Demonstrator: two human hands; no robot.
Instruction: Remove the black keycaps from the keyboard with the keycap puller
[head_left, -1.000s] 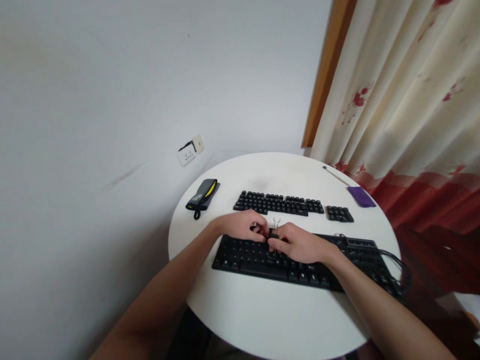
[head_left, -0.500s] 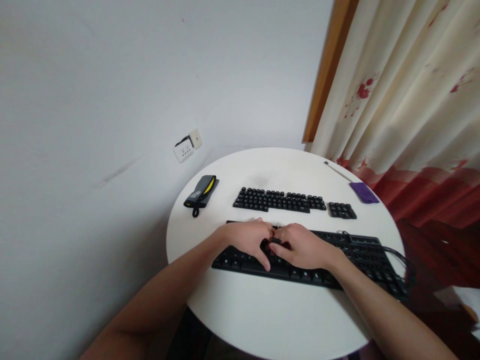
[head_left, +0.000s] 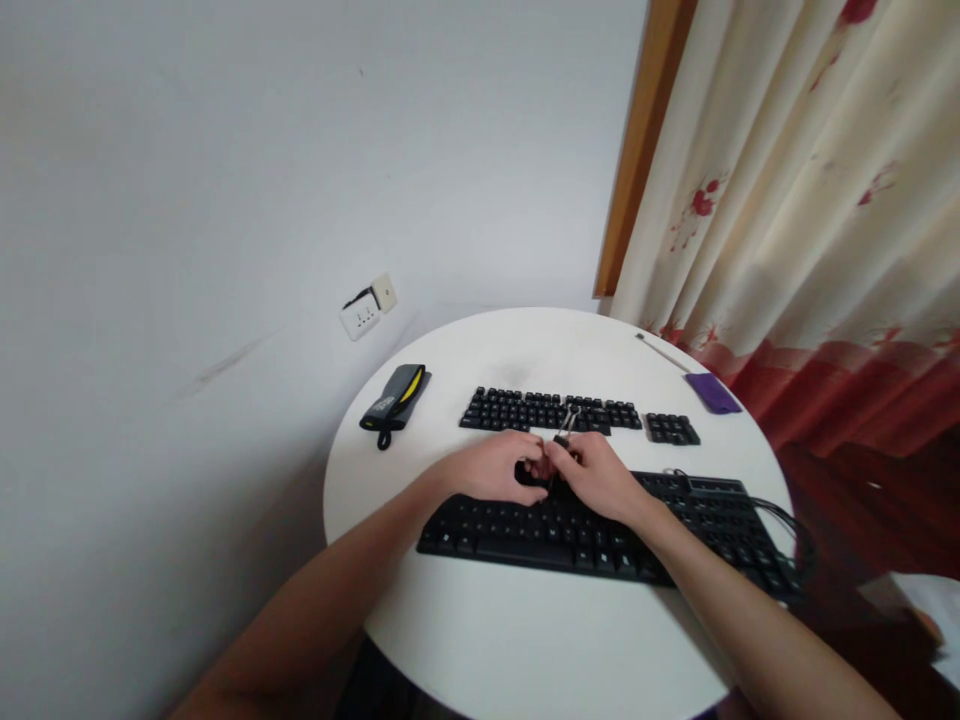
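Note:
My right hand (head_left: pixel 600 478) pinches a keycap puller (head_left: pixel 568 424) by its dark grip. Its thin wires point toward the far side, with a small dark piece at their tips. Close beside it, my left hand (head_left: pixel 499 465) is curved with the thumb apart from the fingers, and its fingertips meet those of the right hand. Whether anything small lies behind those fingertips is hidden. Below both hands lies a black keyboard (head_left: pixel 525 552), most keys still on its front rows; the part under the hands is covered.
Loose black keycaps (head_left: pixel 555 408) lie in rows beyond the keyboard, with a separate keycap block (head_left: pixel 672 428) to their right. A grey pouch (head_left: pixel 396 396) rests left, a purple cloth (head_left: pixel 712 392) and thin stick (head_left: pixel 661 352) far right. A cable (head_left: pixel 795 520) overhangs the round white table (head_left: pixel 562 635).
Both hands have lifted slightly off the keyboard and come nearer the loose keycaps. The puller's wires, mostly hidden before, now show above the right hand. The view has shifted slightly.

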